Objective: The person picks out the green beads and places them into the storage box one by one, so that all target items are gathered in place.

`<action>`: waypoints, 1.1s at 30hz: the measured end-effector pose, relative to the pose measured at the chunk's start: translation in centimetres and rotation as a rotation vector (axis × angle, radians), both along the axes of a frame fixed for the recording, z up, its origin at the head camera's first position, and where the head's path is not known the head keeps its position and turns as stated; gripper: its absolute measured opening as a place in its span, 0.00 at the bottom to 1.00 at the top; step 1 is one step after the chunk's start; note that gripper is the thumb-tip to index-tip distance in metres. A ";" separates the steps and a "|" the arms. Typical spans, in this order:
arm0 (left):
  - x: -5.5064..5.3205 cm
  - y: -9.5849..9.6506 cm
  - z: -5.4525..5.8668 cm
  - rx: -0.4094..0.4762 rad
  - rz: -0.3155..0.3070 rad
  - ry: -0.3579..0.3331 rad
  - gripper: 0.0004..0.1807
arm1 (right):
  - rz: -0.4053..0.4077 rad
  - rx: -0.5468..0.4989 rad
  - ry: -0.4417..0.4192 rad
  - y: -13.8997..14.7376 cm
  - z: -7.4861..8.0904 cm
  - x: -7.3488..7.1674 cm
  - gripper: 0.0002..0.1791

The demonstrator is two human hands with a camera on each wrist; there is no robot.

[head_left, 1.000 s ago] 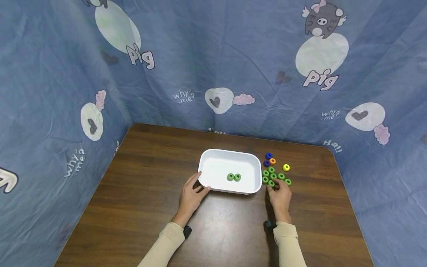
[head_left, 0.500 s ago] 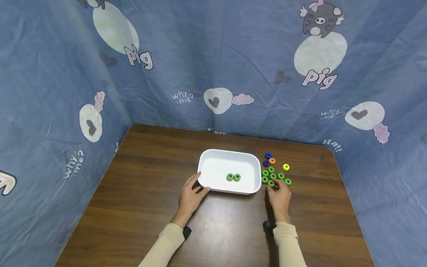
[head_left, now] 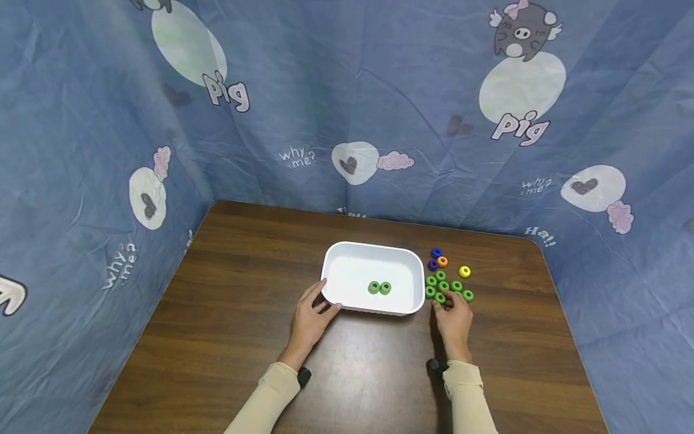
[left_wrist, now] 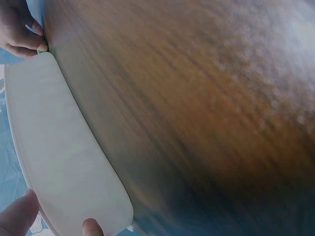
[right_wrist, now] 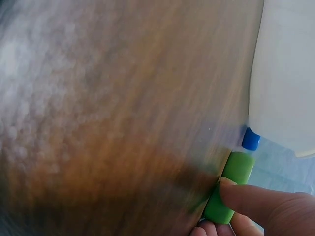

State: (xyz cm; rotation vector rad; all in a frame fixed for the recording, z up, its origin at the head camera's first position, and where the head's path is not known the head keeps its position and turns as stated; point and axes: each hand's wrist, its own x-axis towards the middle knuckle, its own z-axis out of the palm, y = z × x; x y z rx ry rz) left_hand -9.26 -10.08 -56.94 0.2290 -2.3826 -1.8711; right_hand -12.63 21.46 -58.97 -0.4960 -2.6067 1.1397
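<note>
A white plastic box (head_left: 374,250) stands mid-table with two green rings (head_left: 379,288) lying on its floor. At its near left corner my left hand (head_left: 309,322) rests, index finger on the left side and thumb on the front wall, fingers spread and fairly straight. Beside the box's right end my right hand (head_left: 455,322) pinches a green ring (right_wrist: 219,206) between thumb and fingers, low at the tabletop. Around that hand lie several more green rings (head_left: 440,275), some partly hidden under its fingers. In the right wrist view, the thumb (right_wrist: 246,196) presses the ring's side.
Beyond the green rings lie a blue ring (head_left: 437,252), a purple ring (head_left: 433,265), an orange ring (head_left: 443,261) and, apart to the right, a yellow ring (head_left: 464,272). The brown wooden table (head_left: 244,265) meets a blue patterned curtain (head_left: 271,157) behind.
</note>
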 end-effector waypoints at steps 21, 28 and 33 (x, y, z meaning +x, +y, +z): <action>-0.1 -0.1 -0.1 0.005 -0.005 0.001 0.38 | -0.001 0.025 0.012 0.0 0.5 0.2 0.17; -0.1 -0.1 -0.2 0.009 -0.007 0.003 0.38 | -0.027 0.013 0.076 0.2 2.1 -0.1 0.18; 0.0 -0.1 -0.1 0.011 -0.010 0.007 0.38 | 0.007 -0.009 0.121 -0.1 3.9 -0.5 0.18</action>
